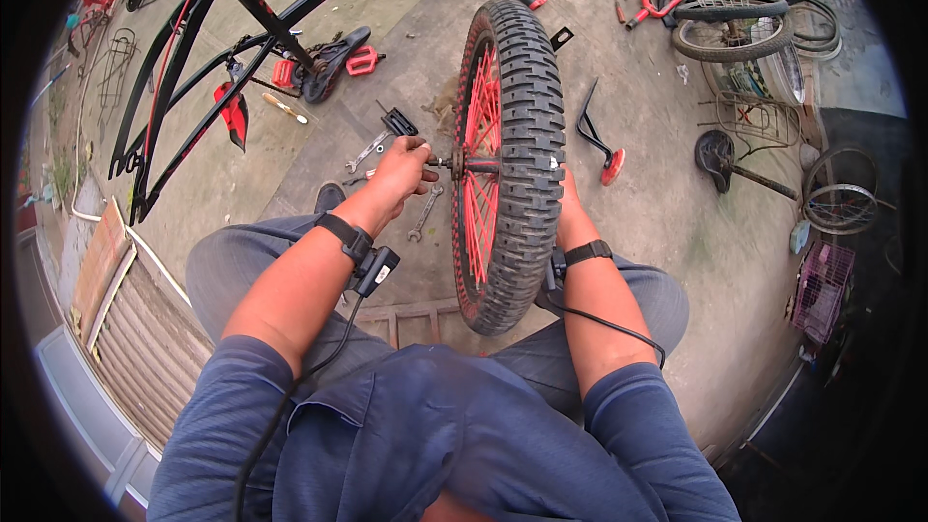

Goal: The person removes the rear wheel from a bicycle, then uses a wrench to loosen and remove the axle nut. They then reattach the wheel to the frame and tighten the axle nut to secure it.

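Observation:
A bicycle wheel (523, 174) with a fat black knobbly tyre and red spokes stands upright between my knees. Left of its hub, my left hand (404, 172) has its fingers closed round the outer end of the axle (441, 162). My right hand (568, 195) is on the wheel's other side, where the tyre covers its fingers; I cannot see what they grip. Close to my left hand lie a small black block-shaped part (397, 122), a spanner (367, 151) and another spanner (425, 213) on the concrete.
A black bicycle frame (261, 8) rises at the upper left, with red pedals and a saddle (333, 66) beside it. Right of the wheel lies a bent black bar with a red disc (612, 166). Old wheels (732, 34), another saddle (715, 157) and a pink wire cage (823, 290) line the right side.

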{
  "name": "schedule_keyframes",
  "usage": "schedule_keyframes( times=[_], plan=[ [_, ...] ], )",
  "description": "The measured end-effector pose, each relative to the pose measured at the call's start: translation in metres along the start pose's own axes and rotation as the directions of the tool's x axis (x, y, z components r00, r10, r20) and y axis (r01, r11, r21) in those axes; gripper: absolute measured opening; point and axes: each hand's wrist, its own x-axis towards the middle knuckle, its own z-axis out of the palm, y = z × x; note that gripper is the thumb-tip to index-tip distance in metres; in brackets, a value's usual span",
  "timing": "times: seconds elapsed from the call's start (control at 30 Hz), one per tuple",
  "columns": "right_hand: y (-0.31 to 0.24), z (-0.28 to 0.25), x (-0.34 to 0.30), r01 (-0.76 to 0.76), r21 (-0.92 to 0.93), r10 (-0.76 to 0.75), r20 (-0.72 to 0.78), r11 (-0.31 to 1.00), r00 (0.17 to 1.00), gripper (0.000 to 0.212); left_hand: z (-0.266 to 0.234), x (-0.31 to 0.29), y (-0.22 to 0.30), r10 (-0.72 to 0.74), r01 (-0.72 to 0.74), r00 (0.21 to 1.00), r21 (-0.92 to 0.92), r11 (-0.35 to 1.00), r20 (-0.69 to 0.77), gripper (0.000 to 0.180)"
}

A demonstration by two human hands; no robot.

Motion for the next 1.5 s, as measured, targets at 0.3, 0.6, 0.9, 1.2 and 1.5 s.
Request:
schedule_keyframes(
  times=[0.3, 0.6, 0.9, 1.2, 1.5],
  plan=[
    [0.018, -0.014, 0.025, 0.077, 0.163, -0.094, 0.102, 0.984, 0.990, 0.017, 0.000, -0.001, -0.001, 0.029, -0.032, 0.996, 0.028, 0.999, 0.079, 0.047],
    [0.019, -0.023, 0.020, 0.062, 0.143, -0.075, 0.092, 0.988, 0.993, 0.017, 0.000, 0.001, -0.002, -0.001, -0.001, 0.999, 0.067, 0.998, 0.034, 0.047],
    [0.020, -0.023, 0.018, 0.058, 0.134, -0.070, 0.081, 0.989, 0.994, 0.018, 0.001, 0.000, -0.001, -0.011, 0.011, 1.000, 0.056, 0.998, 0.015, 0.047],
    [0.019, -0.022, 0.015, 0.062, 0.129, -0.072, 0.070, 0.990, 0.995, 0.018, 0.003, -0.002, 0.000, -0.001, 0.001, 0.999, 0.012, 1.000, 0.037, 0.048],
    [0.020, -0.022, 0.016, 0.060, 0.127, -0.068, 0.065, 0.990, 0.996, 0.019, 0.002, 0.002, -0.003, -0.017, 0.016, 1.000, 0.027, 1.000, 0.017, 0.046]
  ],
)
